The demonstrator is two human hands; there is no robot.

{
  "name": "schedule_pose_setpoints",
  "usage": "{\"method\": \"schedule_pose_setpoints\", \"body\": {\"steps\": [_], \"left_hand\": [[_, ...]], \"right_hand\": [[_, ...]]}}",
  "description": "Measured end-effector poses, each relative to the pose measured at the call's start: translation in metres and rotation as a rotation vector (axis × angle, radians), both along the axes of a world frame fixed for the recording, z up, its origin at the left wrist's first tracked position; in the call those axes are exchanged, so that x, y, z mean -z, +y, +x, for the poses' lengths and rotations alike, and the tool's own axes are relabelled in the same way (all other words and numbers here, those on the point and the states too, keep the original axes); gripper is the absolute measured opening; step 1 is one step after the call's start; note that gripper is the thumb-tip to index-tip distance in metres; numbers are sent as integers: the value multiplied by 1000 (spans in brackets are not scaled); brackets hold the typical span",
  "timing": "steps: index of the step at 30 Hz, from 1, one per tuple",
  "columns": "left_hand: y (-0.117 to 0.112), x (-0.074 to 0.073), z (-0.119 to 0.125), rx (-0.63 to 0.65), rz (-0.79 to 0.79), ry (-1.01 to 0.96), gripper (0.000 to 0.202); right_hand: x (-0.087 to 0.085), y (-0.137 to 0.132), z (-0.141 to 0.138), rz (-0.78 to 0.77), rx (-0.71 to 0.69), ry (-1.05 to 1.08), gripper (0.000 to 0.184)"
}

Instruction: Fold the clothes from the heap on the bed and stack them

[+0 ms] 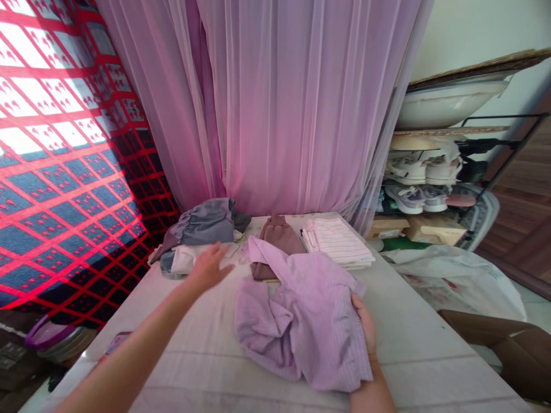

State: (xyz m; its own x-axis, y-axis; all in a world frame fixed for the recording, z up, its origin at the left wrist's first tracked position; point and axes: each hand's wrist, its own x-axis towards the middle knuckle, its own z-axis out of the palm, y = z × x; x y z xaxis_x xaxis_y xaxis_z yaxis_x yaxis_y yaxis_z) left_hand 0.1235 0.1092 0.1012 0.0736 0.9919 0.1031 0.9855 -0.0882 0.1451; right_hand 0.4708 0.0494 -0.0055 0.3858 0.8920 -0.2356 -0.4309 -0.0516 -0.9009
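Observation:
A crumpled lilac garment with fine stripes [321, 321] lies loosely spread over the middle of the table [185, 344]; its exact kind is hard to make out. At its right edge, my right hand [365, 324] grips the cloth, with the fingertips partly hidden by it. My left hand [210, 267] is off to the left of the garment, fingers spread and holding nothing, near a pile of grey-blue and white clothes [202, 223]. Behind the lilac garment are folded brown clothes [278, 232], partly covered by it. To their right sits a folded stack of pink-striped white cloth [338, 241].
A phone [118, 342] lies at the table's left edge. Pink curtains [275, 115] hang behind the table, and a red-checked cloth [64, 172] hangs at left. On the right stand a shoe rack [469, 143] with shoes, a plastic bag [465, 278] and a brown box [508, 344].

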Motion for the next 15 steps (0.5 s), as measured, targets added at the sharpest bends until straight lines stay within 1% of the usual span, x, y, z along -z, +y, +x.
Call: {"method": "schedule_pose_setpoints", "body": {"steps": [1, 3, 4, 5, 6, 7, 8, 9, 11, 13, 15], "left_hand": [[-22, 25, 13, 111, -57, -57, 58], [-66, 68, 35, 278, -130, -158, 67], [-85, 84, 43, 335, -154, -192, 75], [-100, 96, 49, 370, -177, -207, 87], [-111, 104, 54, 374, -209, -198, 93], [-118, 108, 59, 361, -235, -185, 96], [-121, 108, 63, 338, -255, -169, 94], [-122, 106, 67, 308, -264, -154, 88], [-119, 97, 75, 257, -240, -137, 65], [-116, 87, 80, 241, -192, -131, 44], [-115, 74, 79, 217, -153, -135, 35]], "right_hand": [[-3, 0, 0, 5, 9, 2, 43], [-10, -3, -2, 12, 17, 9, 41], [-14, -5, -2, 8, 1, 5, 40], [-18, -8, -3, -4, -34, -5, 40], [-22, -12, -2, -21, -79, -18, 40], [-25, -17, -1, -40, -123, -34, 41], [-27, -23, 0, -52, -157, -49, 41], [-28, -29, 2, -53, -177, -64, 40], [-27, -43, 8, -24, -197, -105, 37], [-23, -55, 13, -18, -219, -179, 36], [-20, -65, 18, -57, -192, -314, 38]]}}
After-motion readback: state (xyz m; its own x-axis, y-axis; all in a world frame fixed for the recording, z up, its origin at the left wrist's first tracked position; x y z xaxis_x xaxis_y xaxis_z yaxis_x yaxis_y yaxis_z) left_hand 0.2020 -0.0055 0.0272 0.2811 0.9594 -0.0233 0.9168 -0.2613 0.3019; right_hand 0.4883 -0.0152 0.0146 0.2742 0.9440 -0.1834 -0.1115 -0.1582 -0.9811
